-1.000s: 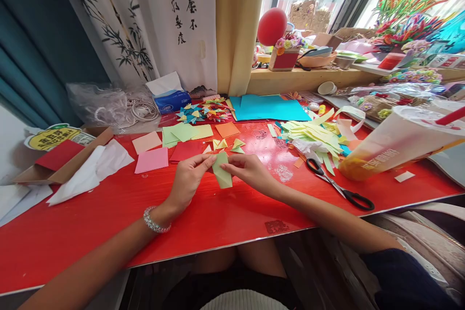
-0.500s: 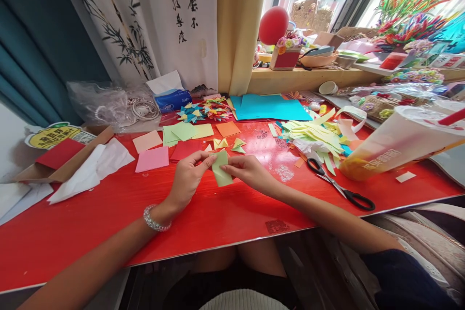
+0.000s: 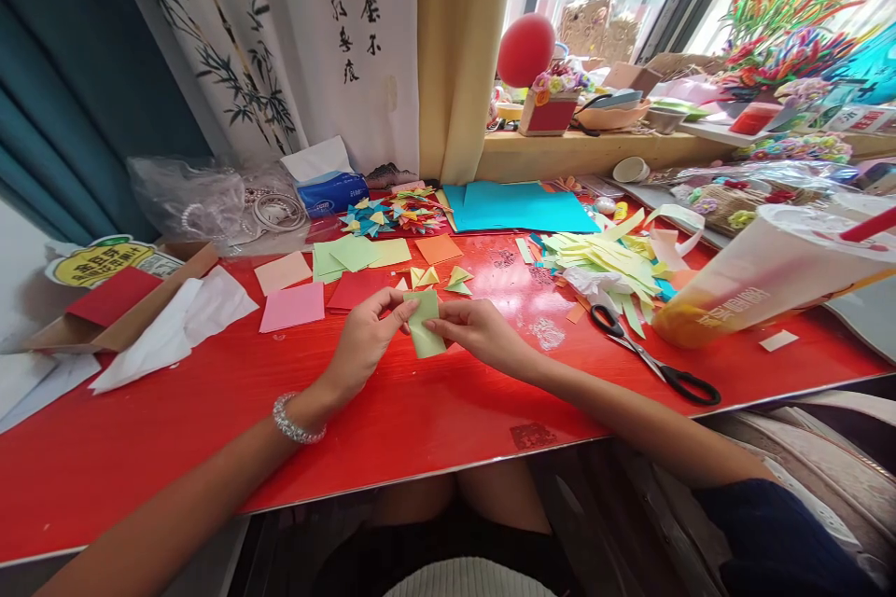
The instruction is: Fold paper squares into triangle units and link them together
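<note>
A light green piece of folded paper [image 3: 425,328] is held up over the red table [image 3: 392,420], upright between both hands. My left hand [image 3: 368,336] pinches its upper left edge between thumb and fingers. From the other side, my right hand [image 3: 483,331] grips its right edge the same way. Just beyond the paper lie small folded yellow and green paper pieces [image 3: 458,278]. Square sheets lie behind and left of my left hand: red [image 3: 354,290], pink [image 3: 292,308], green [image 3: 354,252] and orange [image 3: 439,250].
Black-handled scissors [image 3: 654,359] lie at the right, beside a tilted-looking drink cup [image 3: 756,289]. Paper strips [image 3: 609,261] are heaped behind them. Blue sheets [image 3: 522,207], a tissue pack [image 3: 329,191] and folded paper stars [image 3: 368,218] stand along the back. A cardboard tray [image 3: 126,326] is at the left.
Almost nothing differs. Both hands keep their pinch on the green paper, and the whole view has shifted very slightly.
</note>
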`<state>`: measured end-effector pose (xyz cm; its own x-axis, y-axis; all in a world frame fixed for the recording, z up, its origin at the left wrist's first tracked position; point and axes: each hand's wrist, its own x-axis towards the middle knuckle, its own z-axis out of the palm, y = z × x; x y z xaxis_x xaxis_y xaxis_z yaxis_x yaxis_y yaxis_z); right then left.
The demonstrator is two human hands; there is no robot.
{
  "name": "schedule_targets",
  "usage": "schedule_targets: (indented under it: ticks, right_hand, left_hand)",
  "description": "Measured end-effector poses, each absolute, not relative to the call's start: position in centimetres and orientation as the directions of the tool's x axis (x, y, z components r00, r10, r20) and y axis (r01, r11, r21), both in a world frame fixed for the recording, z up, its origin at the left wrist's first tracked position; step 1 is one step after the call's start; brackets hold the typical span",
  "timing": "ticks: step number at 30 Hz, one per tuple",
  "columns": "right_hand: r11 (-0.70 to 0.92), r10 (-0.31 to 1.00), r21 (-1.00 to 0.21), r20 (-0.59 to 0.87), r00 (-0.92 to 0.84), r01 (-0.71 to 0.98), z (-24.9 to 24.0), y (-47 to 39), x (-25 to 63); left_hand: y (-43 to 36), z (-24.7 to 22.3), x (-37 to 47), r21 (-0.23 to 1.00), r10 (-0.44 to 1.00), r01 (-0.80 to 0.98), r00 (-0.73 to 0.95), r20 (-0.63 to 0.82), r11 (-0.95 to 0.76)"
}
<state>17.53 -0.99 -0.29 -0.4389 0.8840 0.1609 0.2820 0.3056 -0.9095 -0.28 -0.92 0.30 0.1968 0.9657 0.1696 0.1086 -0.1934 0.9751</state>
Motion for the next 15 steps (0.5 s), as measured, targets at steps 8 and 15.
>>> schedule_targets:
  ticks: [8,15]
  right_hand:
    - [0.284,0.897,-0.932,0.175,-0.406,0.225,-0.45,-0.9,17.47]
    - [0.316,0.908,-0.903,0.198,-0.369,0.292,-0.77,-0.68,17.57]
  left_hand:
    - [-0.42,0.46,-0.17,0.957,0.944,0.235,0.319,0.087,-0.168]
    - [-0.67,-0.03,-0.06,0.928,0.94,0.348,0.341,0.008,-0.135]
